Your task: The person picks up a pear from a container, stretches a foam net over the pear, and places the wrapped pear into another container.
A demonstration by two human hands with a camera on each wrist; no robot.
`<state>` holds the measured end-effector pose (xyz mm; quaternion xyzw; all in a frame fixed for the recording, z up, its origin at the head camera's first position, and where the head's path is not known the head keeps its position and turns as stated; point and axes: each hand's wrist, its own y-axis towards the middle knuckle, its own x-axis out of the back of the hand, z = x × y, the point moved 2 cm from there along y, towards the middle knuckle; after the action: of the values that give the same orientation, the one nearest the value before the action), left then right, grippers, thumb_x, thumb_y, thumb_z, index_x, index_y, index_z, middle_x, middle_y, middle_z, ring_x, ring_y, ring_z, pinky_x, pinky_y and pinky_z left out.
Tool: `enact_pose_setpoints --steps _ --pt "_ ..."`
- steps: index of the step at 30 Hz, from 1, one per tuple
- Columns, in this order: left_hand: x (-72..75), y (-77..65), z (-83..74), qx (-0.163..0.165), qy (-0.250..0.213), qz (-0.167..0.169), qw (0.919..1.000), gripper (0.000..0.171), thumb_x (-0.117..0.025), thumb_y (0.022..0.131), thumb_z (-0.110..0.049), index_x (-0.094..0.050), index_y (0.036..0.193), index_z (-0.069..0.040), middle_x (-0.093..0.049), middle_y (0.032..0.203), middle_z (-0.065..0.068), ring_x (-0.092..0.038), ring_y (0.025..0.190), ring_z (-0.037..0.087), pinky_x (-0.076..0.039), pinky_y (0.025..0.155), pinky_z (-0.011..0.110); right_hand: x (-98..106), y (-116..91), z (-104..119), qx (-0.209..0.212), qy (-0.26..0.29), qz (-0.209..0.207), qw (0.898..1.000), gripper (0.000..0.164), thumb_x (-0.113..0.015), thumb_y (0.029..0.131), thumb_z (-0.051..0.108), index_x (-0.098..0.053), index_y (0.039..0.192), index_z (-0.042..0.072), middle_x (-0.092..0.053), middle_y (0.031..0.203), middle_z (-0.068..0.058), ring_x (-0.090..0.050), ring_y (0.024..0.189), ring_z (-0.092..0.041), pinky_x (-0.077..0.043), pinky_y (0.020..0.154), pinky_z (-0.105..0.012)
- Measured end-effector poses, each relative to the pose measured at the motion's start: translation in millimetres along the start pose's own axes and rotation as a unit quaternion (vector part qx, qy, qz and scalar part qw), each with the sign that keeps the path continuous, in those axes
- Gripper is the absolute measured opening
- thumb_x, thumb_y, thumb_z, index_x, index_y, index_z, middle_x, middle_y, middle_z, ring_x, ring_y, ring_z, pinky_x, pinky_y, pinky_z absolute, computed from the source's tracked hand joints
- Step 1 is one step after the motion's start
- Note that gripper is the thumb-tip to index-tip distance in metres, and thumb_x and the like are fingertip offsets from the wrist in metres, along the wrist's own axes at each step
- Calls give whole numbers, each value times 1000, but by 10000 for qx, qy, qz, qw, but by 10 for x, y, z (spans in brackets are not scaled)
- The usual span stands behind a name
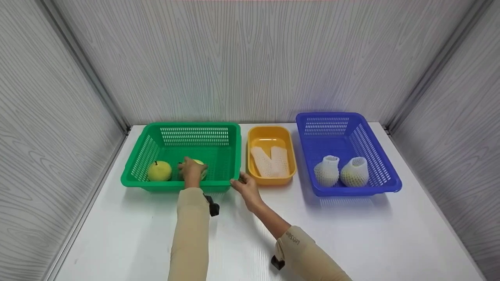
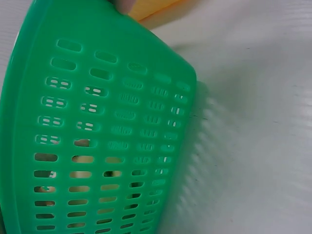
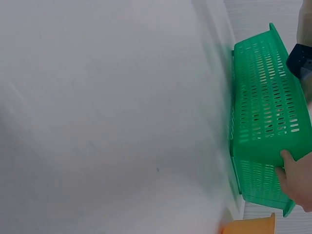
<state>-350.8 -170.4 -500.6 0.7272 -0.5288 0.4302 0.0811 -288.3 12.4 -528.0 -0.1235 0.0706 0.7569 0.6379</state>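
Note:
In the head view my left hand [image 1: 191, 171] reaches over the front rim of the green basket [image 1: 234, 156] and grips a yellow-green pear [image 1: 202, 168], its fingers spread over the fruit and hiding much of it. To the left, a second yellow pear [image 1: 159, 171] with a dark stem sits bare in the same basket. My right hand [image 1: 249, 192] holds the basket's front right corner, thumb and fingers at the rim. In the right wrist view this hand [image 3: 298, 181] is at the basket corner. The left wrist view shows mostly the basket's slotted wall [image 2: 112, 117].
An orange tray [image 1: 293, 168] with white foam net sleeves [image 1: 278, 160] stands right of the green basket. Farther right, a blue basket [image 1: 302, 136] holds two fruits in foam nets [image 1: 327, 171]. Woodgrain panels [image 1: 250, 62] enclose the white table [image 1: 234, 242] at the back and sides.

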Motion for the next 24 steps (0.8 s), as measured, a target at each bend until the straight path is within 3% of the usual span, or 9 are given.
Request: enact_pose_setpoints --steps 7,17,21,24 --pt "-23 9 2 -90 -234 -185 9995 75 -64 86 -23 -20 142 -1 -21 133 32 -26 120 50 -35 92 53 -3 -3 -27 23 -128 0 9999 47 -54 88 1 -37 130 -15 -48 125 -26 -48 114 -34 -43 90 -34" --pt "-17 -24 -124 -329 -943 -326 9945 70 -68 81 -25 -31 139 -12 -26 132 25 -31 118 44 -36 89 54 -11 -32 76 -78 -20 -41 10000 43 -53 88 -2 -40 126 -16 -53 117 -22 -54 106 -25 -44 89 -35" --pt "52 -111 -216 -632 -1276 -326 9893 71 -69 80 -25 -32 139 -13 -28 130 25 -35 115 43 -38 87 53 -35 -83 159 -60 2 -6 10000 41 -52 88 -3 -41 125 -17 -54 115 -22 -53 106 -28 -43 89 -35" --pt "112 -203 -305 -994 -1533 -311 9827 70 -70 79 -24 -33 138 -11 -30 128 25 -39 111 41 -40 84 50 -12 -43 100 -134 170 -13 9998 42 -52 88 -3 -39 126 -17 -53 116 -22 -51 109 -31 -43 90 -35"
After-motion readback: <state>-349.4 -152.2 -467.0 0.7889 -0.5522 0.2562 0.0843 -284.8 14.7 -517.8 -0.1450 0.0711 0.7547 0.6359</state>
